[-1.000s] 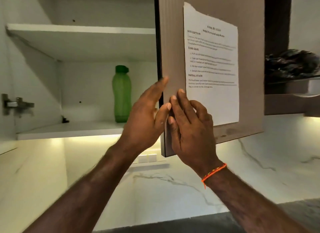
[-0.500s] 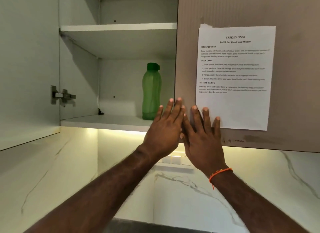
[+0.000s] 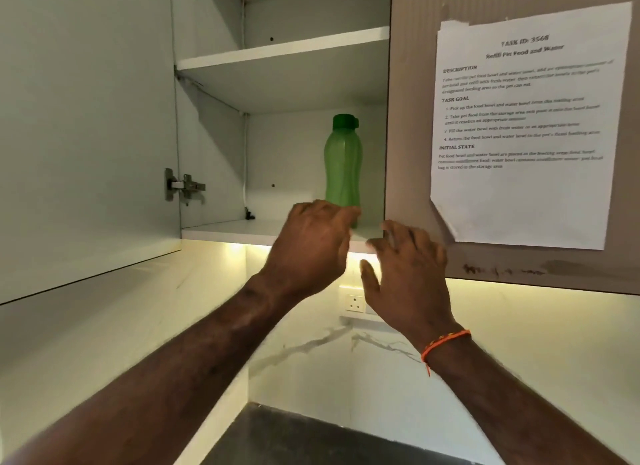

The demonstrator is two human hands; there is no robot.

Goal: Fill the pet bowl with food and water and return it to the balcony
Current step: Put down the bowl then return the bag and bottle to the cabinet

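A green bottle [image 3: 343,163] with a darker green cap stands upright on the lower shelf [image 3: 235,230] of an open wall cabinet. My left hand [image 3: 313,248] is raised in front of the shelf edge, just below the bottle, fingers loosely bent and holding nothing. My right hand [image 3: 405,274], with an orange thread at the wrist, hovers beside it with spread fingers, near the lower left corner of the brown cabinet door [image 3: 485,263]. No pet bowl is in view.
A printed task sheet [image 3: 523,125] is taped to the brown door. The left cabinet door [image 3: 86,135] stands open with a hinge [image 3: 183,186]. The upper shelf [image 3: 284,54] holds nothing. A wall socket [image 3: 355,303] sits on the marble backsplash above a dark counter [image 3: 311,440].
The brown door swung fully closed. Both hands left the door's face and dropped slightly; my left hand now sits in front of the bottle's base. The view shifted right.
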